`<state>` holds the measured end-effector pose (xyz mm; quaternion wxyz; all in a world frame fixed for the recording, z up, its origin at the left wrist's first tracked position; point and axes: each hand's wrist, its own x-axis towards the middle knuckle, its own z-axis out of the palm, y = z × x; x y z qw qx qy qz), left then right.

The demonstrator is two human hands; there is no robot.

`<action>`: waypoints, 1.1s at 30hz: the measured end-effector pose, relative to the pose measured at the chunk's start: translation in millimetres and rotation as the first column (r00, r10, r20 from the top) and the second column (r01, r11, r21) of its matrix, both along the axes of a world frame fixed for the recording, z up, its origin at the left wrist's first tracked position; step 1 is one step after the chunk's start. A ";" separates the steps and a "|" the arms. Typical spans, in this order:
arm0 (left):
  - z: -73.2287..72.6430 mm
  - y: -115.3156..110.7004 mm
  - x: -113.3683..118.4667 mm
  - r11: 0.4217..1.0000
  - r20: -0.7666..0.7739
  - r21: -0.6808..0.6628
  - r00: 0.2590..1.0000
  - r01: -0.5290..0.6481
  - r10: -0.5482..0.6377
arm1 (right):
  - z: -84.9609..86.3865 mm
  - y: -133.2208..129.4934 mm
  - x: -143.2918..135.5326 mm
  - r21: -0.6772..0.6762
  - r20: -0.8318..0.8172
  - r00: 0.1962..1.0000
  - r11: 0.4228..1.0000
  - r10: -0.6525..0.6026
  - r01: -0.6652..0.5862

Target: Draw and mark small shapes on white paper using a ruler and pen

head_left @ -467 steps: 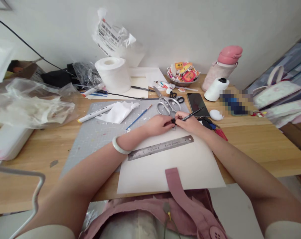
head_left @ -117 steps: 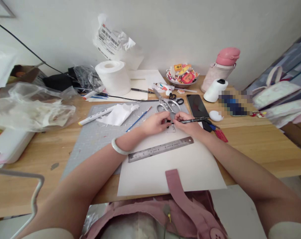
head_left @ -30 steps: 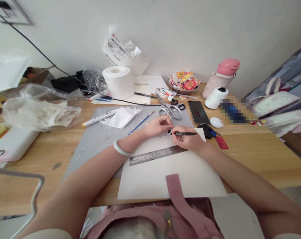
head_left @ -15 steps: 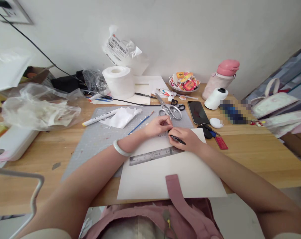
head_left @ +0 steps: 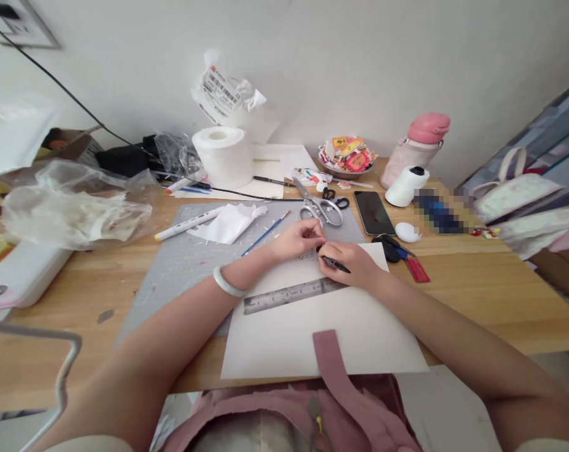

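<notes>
My right hand (head_left: 348, 262) is closed round a black pen (head_left: 337, 265), whose barrel points down to the right. My left hand (head_left: 303, 240) has its fingers pinched together, touching or almost touching the right fingertips. Whatever the left fingers hold is hidden. Under both hands lies a sheet of white paper (head_left: 308, 345), with small dark handwriting (head_left: 306, 256) partly covered by my fingers. A metal ruler (head_left: 289, 295) slants across the sheet, its right end beneath my right hand.
A grey cutting mat (head_left: 171, 276) lies under the paper, bearing crumpled tissue (head_left: 230, 223), a white marker (head_left: 188, 224), a blue brush (head_left: 265, 232) and scissors (head_left: 329, 210). A phone (head_left: 373, 212), keys (head_left: 395, 248) and thread spool (head_left: 407, 186) lie right. A paper roll (head_left: 222, 160) stands behind.
The view has shifted very slightly. My hands, the pen, the paper and the ruler keep nearly the same places, with a little more handwriting showing beside my fingers.
</notes>
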<state>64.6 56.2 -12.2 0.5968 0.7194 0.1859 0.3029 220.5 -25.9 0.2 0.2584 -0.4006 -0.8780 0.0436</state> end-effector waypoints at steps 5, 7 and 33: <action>0.8 0.2 0.1 1.000 -0.002 0.016 1.000 0.004 -0.004 | 0.5 0.6 0.8 0.006 0.005 1.000 1.000 0.008 -0.008; 1.5 0.0 0.0 1.000 -0.013 0.012 1.000 -0.002 0.002 | 0.2 0.6 0.8 -0.007 0.008 1.000 1.000 0.006 -0.006; 2.3 -1.4 0.7 0.999 -0.069 -0.013 0.997 -0.032 0.031 | -10.5 12.3 256.9 0.044 -0.375 0.094 0.083 -0.922 0.996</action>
